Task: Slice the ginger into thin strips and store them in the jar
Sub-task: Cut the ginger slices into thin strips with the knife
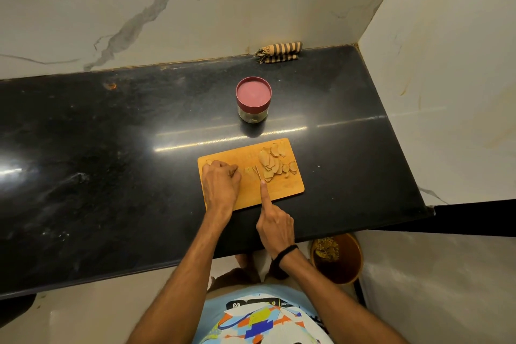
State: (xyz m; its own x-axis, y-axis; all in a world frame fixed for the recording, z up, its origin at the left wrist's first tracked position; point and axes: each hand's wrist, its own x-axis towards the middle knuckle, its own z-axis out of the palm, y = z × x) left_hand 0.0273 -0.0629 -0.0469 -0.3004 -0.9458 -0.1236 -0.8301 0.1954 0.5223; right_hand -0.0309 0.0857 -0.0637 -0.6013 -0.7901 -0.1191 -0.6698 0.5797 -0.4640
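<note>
Here tan ginger slices [272, 162] overlap; right hand [275, 227] grips knife [258, 172], left hand [220, 179] curled, grasp unclear.

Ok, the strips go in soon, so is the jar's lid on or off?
On: the maroon lid covers the jar, upright on the counter beyond the cutting board.

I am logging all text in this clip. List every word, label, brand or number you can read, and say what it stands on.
Nothing here can be read.
Black strip on the patterned garment: a logo mark and small print, too blurred to read.
Jar, lid, cutting board: no text visible.
</note>
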